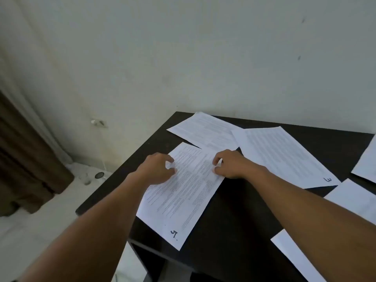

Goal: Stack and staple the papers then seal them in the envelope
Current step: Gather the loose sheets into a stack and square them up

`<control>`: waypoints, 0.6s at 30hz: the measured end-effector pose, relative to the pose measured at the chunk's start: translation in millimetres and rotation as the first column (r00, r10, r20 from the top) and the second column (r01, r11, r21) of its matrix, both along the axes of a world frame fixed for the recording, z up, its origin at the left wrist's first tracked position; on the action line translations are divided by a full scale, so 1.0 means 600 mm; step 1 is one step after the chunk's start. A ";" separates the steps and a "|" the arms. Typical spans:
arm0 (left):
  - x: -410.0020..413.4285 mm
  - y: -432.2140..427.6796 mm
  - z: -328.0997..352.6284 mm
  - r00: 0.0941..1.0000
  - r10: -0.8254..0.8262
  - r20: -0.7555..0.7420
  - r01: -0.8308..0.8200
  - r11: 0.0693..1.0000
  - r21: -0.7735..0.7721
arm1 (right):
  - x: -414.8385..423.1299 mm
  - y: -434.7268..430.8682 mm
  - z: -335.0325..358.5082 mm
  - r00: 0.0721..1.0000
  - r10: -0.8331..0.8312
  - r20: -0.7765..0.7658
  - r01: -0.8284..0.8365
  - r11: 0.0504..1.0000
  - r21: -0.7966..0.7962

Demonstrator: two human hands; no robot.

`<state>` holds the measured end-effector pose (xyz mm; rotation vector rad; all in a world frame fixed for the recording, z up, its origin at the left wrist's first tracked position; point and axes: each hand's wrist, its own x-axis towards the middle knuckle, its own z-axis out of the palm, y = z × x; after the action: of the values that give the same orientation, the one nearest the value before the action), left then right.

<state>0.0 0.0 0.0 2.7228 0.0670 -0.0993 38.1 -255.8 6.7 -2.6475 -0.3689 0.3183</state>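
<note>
Printed text on every sheet is too small and blurred to read. Only the handwritten corner marks are legible: "5" on the near sheet, "3" on the one to its right.

Cut off by the frame: a sheet at the right edge (366,161), a sheet below it (355,197), and a blank-looking sheet at bottom right (295,257). Can't tell if any of those three is the envelope. No stapler in view. The tabletop (240,210) is dark and runs out of frame right and bottom.

Paper count: six sheets visible, three whole or nearly whole and three clipped.
- sheet marked 5 (181,192), near-left on the tabletop, its near corner overhanging the front edge
- far sheet (205,131) at the back corner, its near edge tucked under sheet 5 and the sheet marked 3
- sheet marked 3 (284,155), right of centre, lying flat

Hands: two, both bare, both on sheet 5.
- left hand (156,169) sits on the sheet's left edge, fingers (169,159) curled down, tips on the paper
- right hand (232,164) sits on the sheet's upper right edge, fingers (216,159) bent and thumb close under them at the paper's edge

Both look like a light pinch or press on sheet 5, not closed fists. Whether either hand has actually lifted the edge I can't tell. Sheet 5 lies between the two hands, mostly flat.

Off the tabletop, to the left: brown curtain (24,159), white wall (183,58).
</note>
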 end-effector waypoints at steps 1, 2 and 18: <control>0.006 -0.003 -0.004 1.000 -0.011 0.017 0.010 1.000 0.016 | -0.003 -0.003 0.001 1.000 -0.008 -0.002 0.008 1.000 0.024; 0.011 -0.008 -0.003 0.999 -0.016 0.038 0.014 0.998 0.055 | -0.002 -0.007 0.003 1.000 -0.029 0.010 0.029 0.999 0.040; 0.158 -0.143 0.022 0.992 -0.107 0.066 0.105 0.994 0.035 | 0.112 -0.108 0.038 0.988 -0.107 0.115 0.109 0.994 -0.008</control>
<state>95.0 -86.0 13.2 2.7582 -0.0970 -0.0367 105.2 -320.5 29.3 -2.6947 -0.2584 0.1350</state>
